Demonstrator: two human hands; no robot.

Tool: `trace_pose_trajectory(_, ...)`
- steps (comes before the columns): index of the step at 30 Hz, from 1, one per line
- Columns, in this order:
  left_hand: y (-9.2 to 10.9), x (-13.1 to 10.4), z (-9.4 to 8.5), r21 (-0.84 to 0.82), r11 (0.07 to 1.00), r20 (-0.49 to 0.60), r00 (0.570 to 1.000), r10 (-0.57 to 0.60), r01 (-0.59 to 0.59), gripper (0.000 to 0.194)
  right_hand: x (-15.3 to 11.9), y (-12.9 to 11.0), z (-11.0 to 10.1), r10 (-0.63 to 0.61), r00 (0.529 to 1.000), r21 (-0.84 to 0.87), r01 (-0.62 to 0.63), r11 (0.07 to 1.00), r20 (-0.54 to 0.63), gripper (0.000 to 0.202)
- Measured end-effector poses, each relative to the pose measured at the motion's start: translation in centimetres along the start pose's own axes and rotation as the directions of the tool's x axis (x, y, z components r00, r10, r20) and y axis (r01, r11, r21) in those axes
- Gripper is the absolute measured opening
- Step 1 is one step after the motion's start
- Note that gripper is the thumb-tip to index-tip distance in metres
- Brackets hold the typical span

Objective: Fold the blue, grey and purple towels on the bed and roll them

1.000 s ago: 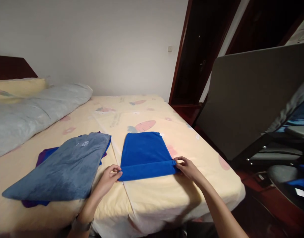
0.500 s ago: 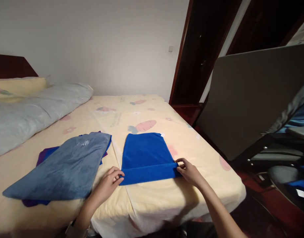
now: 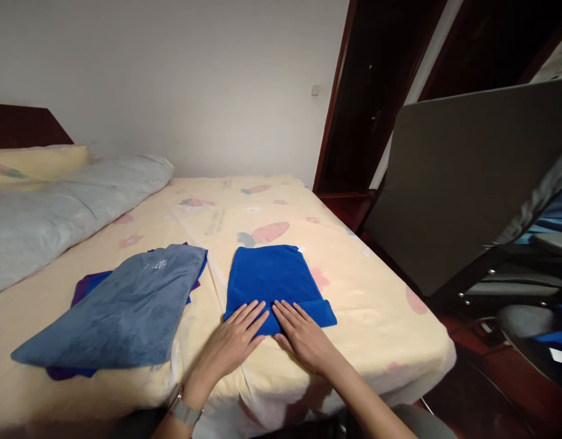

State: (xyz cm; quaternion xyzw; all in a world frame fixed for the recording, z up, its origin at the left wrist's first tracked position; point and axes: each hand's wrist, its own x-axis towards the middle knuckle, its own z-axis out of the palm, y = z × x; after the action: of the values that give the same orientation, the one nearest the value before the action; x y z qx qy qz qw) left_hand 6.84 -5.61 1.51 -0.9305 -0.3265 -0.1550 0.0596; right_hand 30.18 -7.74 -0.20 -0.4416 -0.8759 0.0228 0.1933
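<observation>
Lying flat, palms down, both hands (image 3: 266, 339) press the blue cloth (image 3: 271, 277), fingers extended, slightly apart.

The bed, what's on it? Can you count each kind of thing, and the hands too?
Hands: 2 (left hand, right hand)
Cloths I can tell apart: 2 (blue cloth, grey-blue cloth)
Yellow pillows: 1
Long grey bundles: 1
Total: 6
The purple and blue layers under the grey-blue cloth overlap too much to count.
</observation>
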Motion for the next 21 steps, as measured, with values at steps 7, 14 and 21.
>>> trace_pose_trajectory(7,-1.6,-2.4,1.0,0.001,1.0,0.035,0.999,-0.026,0.026,0.06,-3.4,5.4,-1.7,0.134,0.991,-0.028,-0.135,0.99,-0.028,0.065)
trace_pose_trajectory(14,-2.7,-3.6,0.1,-0.165,0.98,0.053,0.993,-0.105,0.112,0.061,-4.1,6.8,-3.9,0.181,0.98,0.035,-0.185,0.982,0.086,0.073)
trace_pose_trajectory(21,-4.3,-4.0,-1.4,-0.381,0.86,0.078,0.939,-0.335,0.339,0.05,-3.6,6.8,-5.1,0.278,0.96,0.176,-0.274,0.945,0.001,0.059)
